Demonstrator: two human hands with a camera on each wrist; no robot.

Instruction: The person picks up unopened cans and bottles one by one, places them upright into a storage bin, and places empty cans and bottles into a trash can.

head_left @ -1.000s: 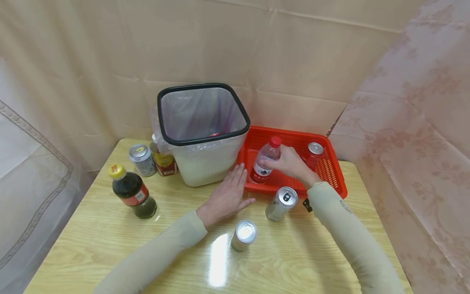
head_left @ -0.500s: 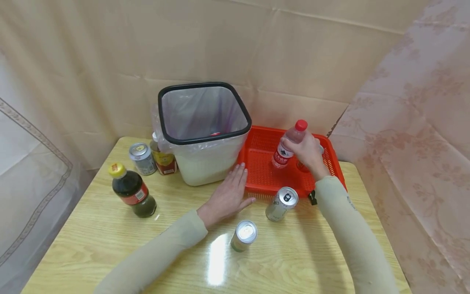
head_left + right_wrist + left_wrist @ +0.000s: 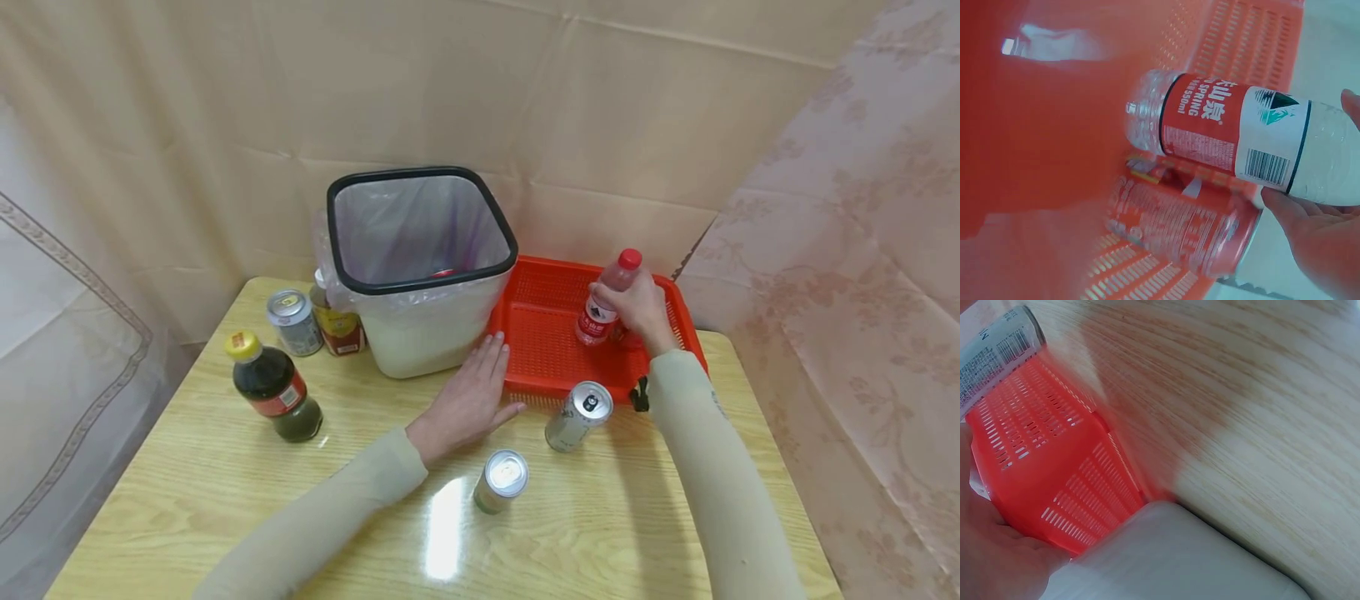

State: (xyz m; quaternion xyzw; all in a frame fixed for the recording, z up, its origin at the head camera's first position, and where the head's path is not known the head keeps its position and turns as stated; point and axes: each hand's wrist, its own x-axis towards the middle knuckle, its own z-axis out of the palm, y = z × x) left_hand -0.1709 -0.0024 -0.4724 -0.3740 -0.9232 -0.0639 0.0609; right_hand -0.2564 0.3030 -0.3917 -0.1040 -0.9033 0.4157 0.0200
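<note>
Well left of the right-hand grip, a yellow-capped cola bottle (image 3: pixel 277 387) is seen on the wood-grain table (image 3: pixel 187 500), with a silver drink can (image 3: pixel 295 323) and a yellow-labelled bottle (image 3: pixel 339 323) placed just behind it. Nearer to the grip, still on its left, a black-rimmed waste bin (image 3: pixel 412 333) is fitted with a clear liner. The left hand (image 3: pixel 465 400) is laid flat with straight fingers, their tips set at the corner of the red plastic basket (image 3: pixel 536 379) beside the bin. Below and left of the grip, a pale can (image 3: pixel 501 482) and, closer, a patterned silver can (image 3: pixel 577 418) are stood upright outside the basket.

Over the basket floor, the red-capped Nongfu Spring water bottle (image 3: pixel 596 318) is held by the right hand (image 3: pixel 641 308), thumb and fingers curled round its clear upper body. Whether its base is rested on the floor cannot be told. A red drink can (image 3: pixel 1179 222) is seen just beside it, largely covered by the hand in the head view. The bottle is judged light, thin-walled, easily dented and fairly smooth; it is best held at the shoulder, above the label, without hard squeezing.
</note>
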